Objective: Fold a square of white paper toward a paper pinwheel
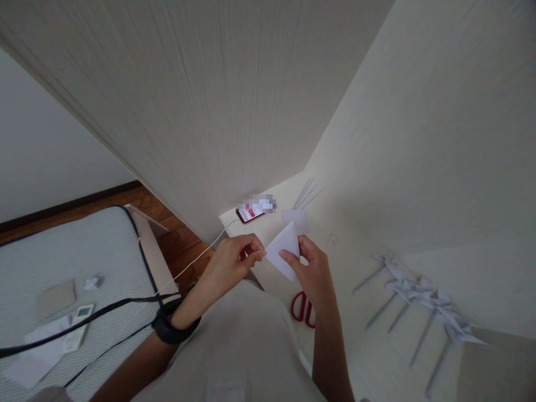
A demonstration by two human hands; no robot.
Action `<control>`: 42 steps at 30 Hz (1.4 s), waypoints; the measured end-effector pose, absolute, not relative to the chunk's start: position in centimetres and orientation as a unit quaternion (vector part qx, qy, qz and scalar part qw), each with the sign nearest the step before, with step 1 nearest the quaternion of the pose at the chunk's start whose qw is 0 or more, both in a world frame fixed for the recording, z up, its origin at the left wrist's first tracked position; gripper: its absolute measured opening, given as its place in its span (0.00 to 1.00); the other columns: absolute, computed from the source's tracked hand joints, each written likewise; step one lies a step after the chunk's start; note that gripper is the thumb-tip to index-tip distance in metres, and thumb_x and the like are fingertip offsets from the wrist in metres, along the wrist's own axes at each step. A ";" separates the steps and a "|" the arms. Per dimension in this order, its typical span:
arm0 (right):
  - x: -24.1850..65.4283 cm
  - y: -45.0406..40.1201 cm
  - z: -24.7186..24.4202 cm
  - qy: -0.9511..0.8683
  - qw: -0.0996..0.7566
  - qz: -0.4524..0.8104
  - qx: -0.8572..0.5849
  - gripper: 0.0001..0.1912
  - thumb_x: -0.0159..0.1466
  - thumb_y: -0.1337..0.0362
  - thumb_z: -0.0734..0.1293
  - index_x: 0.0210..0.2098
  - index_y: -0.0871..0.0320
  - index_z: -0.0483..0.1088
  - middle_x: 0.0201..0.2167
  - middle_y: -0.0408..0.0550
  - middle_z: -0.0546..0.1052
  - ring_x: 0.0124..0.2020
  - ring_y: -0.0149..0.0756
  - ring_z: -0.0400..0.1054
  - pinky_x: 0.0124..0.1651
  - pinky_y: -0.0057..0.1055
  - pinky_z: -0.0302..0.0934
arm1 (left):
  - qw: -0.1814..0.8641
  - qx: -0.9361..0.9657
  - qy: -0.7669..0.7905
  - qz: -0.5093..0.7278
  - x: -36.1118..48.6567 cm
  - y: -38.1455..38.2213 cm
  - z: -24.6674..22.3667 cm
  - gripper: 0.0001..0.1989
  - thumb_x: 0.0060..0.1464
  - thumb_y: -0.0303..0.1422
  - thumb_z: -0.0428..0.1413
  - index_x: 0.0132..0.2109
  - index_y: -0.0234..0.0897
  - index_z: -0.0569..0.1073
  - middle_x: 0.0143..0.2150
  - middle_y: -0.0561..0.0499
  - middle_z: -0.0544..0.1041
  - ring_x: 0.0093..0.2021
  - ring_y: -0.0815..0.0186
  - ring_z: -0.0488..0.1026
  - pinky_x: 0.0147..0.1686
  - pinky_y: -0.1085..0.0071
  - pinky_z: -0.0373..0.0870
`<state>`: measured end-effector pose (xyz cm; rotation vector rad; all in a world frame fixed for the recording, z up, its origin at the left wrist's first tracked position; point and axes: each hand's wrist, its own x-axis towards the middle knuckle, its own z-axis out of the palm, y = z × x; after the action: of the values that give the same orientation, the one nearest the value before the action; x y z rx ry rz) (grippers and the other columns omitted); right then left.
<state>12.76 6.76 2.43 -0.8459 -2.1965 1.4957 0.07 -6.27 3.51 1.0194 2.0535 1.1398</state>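
table (377,346) was pale and ran along the wall into a corner. a phone (250,214) lay at its far left edge, screen lit, with a white cable (196,258) trailing off the edge toward the bed. just beyond the hands lay a small white sheet (298,219), and further back a bundle of thin sticks (307,192). red scissors (304,310) lay flat on the table directly under the right wrist, partly covered by it. to the right, well apart from the hands, a row of paper pinwheels (422,298) on sticks lay side by side.

to the left, a bed (62,251) with a grey cover carried a remote (79,326), a brown card (56,297), a crumpled scrap (92,283) and some white paper (37,357). a black cord (84,321) crossed over the bed toward the left wrist, which wore a black band (170,326).

nothing stood between the hands and the paper. a folded white paper (285,249) was held in the air above the near table edge, between the two hands. left hand (232,262) was closed narrow, thumb and fingertips pinching the paper's left corner. right hand (312,271) gripped its right side, thumb across the front face, fingers curled behind. the hands sat close together, the paper spanning the gap.
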 end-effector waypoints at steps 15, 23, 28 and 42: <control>12.9 6.8 2.5 -0.748 0.192 0.560 -0.299 0.09 0.58 0.59 0.65 0.26 0.58 0.68 0.25 0.42 0.72 0.29 0.31 0.66 0.35 0.26 0.58 | 0.273 0.388 0.774 0.418 -0.1 -6.5 3.3 0.07 0.53 0.30 0.53 0.29 0.34 0.71 0.25 0.54 0.73 0.26 0.71 0.68 0.27 0.77 0.60; 13.1 6.8 2.0 -0.730 0.211 0.579 -0.296 0.10 0.58 0.59 0.66 0.24 0.59 0.68 0.23 0.41 0.71 0.27 0.29 0.64 0.31 0.24 0.57 | 0.268 0.385 0.776 0.422 -0.1 -6.7 3.4 0.07 0.53 0.31 0.53 0.29 0.34 0.71 0.25 0.53 0.73 0.26 0.71 0.69 0.27 0.77 0.61; 13.3 7.3 1.7 -0.721 0.230 0.587 -0.288 0.09 0.58 0.59 0.66 0.27 0.58 0.70 0.25 0.42 0.73 0.29 0.30 0.66 0.35 0.26 0.59 | 0.261 0.370 0.778 0.436 -0.2 -6.8 3.3 0.09 0.54 0.33 0.52 0.29 0.34 0.71 0.25 0.52 0.73 0.26 0.70 0.68 0.27 0.76 0.62; 13.3 7.0 1.9 -0.735 0.247 0.559 -0.292 0.10 0.60 0.60 0.64 0.25 0.58 0.67 0.23 0.40 0.69 0.28 0.28 0.63 0.32 0.25 0.56 | 0.265 0.373 0.777 0.433 -0.2 -6.8 3.2 0.08 0.54 0.33 0.53 0.29 0.34 0.71 0.25 0.53 0.73 0.26 0.70 0.69 0.27 0.77 0.62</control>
<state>13.33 7.04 1.90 -0.7949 -2.0048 1.5254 -0.24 -6.79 3.23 1.0069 2.0986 1.1687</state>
